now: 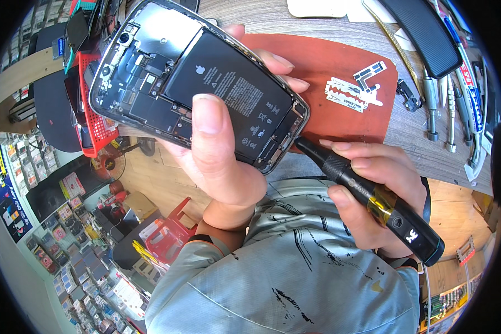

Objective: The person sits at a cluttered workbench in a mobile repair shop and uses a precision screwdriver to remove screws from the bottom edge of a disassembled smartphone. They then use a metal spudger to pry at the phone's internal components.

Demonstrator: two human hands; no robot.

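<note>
An opened smartphone (145, 83) lies tilted in my left hand (220, 158), its screen off and its inside facing up. The thumb presses over the black battery (228, 83), and the other fingers wrap the far edge. My right hand (398, 170) is closed round a black pen-shaped electric tool (339, 167) with a lit display near its back end. The tool's tapered tip is at the phone's lower right corner; whether it touches I cannot tell. Beyond the phone, a razor blade (339, 93) and a small metal bracket (370, 72) lie on a red-brown mat (367, 125).
A black phone-shaped panel (423, 36), gold tweezers (392, 33), screwdrivers (430, 103) and a small black part (409, 96) lie on the grey wooden table right of the mat. At left stands a red basket (99, 133); a red plastic chair (170, 231) is on the floor.
</note>
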